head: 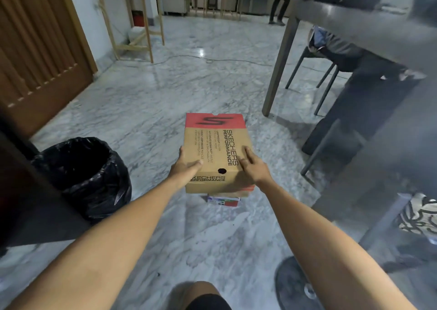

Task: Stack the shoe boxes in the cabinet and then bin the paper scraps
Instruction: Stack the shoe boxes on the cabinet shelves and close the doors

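A brown cardboard shoe box [216, 144] with a red end and black lettering sits on the marble floor in the middle of the view. It rests on top of another box [223, 201], of which only a white, red and blue edge shows. My left hand [186, 164] grips the brown box's left side, thumb on the lid. My right hand [256, 165] lies on the lid's right edge, fingers spread over it. The cabinet's dark side [21, 191] rises at the left. No paper scraps are visible.
A bin lined with a black bag [87, 175] stands left of the boxes, beside the cabinet. A grey table [354, 33] with chairs [326, 73] and a seated person is at the right. A fan base [298, 283] lies near my right forearm. A cable [208, 60] runs across the floor.
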